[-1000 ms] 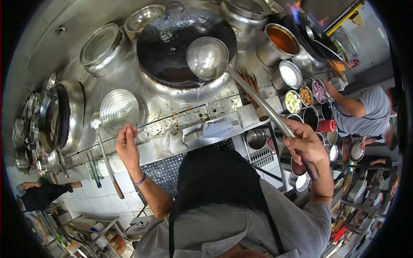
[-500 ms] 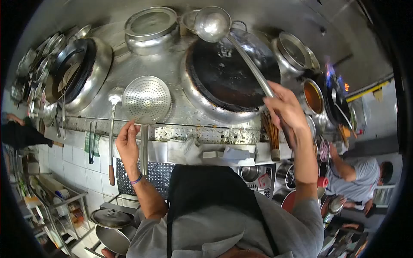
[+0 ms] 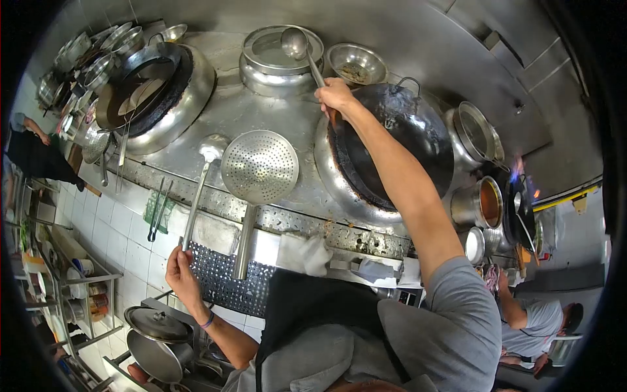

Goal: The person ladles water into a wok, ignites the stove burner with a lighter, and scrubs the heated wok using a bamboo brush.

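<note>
While the right hand [image 3: 336, 97] is gripping the first ladle [image 3: 295, 44] by its handle, the bowl of this tool is appearing against the wide steel pot [image 3: 279, 83] at the back of the counter [image 3: 228, 108]. From this angle I cannot tell how high above the pot it is hanging. The right arm is extending over the large black wok [image 3: 428, 137], and a shallow steel bowl [image 3: 366, 55], holding some brownish food, is standing behind the hand.

The left hand [image 3: 183, 277] is bending its fingers at the lower end of the second ladle [image 3: 196, 206]. It seems to be touching the handle, but whether it is really closing around it, I cannot tell. Just beside this ladle the round strainer [image 3: 260, 166] is lying, with its handle pointing over the counter's front edge. To the right of the strainer's handle, a white cloth [image 3: 305, 251] is resting. Another person [image 3: 542, 323] in a grey shirt is standing at the far right.
</note>
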Demonstrator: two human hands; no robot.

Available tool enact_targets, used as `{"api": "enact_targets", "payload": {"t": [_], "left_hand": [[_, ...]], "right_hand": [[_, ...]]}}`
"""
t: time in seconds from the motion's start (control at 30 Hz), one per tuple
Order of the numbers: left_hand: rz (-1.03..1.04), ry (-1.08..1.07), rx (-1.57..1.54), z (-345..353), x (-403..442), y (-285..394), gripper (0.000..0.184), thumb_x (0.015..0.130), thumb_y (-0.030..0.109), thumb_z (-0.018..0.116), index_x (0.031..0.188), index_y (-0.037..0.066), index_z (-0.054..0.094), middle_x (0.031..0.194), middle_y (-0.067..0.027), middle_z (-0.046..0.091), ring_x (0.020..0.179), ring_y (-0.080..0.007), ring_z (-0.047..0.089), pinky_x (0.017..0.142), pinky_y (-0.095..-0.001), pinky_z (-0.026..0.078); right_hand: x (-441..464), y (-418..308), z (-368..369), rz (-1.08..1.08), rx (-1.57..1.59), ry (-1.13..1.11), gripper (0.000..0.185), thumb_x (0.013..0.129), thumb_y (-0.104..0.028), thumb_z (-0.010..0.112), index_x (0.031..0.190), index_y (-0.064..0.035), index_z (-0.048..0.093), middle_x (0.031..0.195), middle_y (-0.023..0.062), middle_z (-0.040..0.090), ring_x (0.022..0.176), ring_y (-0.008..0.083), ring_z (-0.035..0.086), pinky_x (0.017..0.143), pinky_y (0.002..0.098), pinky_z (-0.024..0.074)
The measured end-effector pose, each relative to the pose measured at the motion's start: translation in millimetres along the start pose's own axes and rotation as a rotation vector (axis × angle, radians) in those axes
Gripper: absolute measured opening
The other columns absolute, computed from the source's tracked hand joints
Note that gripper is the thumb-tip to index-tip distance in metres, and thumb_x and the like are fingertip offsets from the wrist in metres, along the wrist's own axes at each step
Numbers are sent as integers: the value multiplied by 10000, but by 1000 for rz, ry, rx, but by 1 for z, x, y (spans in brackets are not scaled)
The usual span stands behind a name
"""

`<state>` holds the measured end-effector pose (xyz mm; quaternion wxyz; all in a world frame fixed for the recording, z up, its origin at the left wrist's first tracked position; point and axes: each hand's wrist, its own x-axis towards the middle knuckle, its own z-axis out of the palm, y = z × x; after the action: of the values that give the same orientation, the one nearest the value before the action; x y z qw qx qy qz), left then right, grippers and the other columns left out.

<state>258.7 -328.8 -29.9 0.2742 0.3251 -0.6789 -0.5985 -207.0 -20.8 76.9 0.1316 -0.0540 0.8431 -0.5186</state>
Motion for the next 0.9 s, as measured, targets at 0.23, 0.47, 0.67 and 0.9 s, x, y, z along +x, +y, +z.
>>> {"api": "enact_targets", "payload": {"t": [0.23,0.47,0.67,0.9], "left_hand": [[4,11,-43,14,0,-3,297,1058,171,579,1231,-57,659,940,-77,713,857,-114,656,812,-262,546],[56,-193,-24,61,14,10,301,1050,191,597,1217,-47,675,923,-81,713,878,-136,668,843,-285,553],[136,-395,-15,120,6,31,288,1048,179,601,1226,-34,678,942,-64,716,878,-124,665,841,-282,549],[173,-640,-71,173,-34,53,278,1041,181,617,1213,-26,685,951,-67,730,875,-115,662,811,-261,536]], "right_hand": [[14,-12,-28,326,1059,-341,109,932,-77,596,910,-37,497,698,14,532,495,92,502,436,235,403],[-111,-40,-102,378,1121,-286,110,972,-64,549,1034,-2,484,731,5,527,465,65,467,373,224,338],[-274,-36,-164,346,1005,-217,279,983,-118,557,1192,49,480,658,-4,509,399,69,416,318,228,331],[-443,1,-190,392,1102,-58,347,957,-105,581,1249,51,478,752,17,502,390,61,423,271,235,354]]}}
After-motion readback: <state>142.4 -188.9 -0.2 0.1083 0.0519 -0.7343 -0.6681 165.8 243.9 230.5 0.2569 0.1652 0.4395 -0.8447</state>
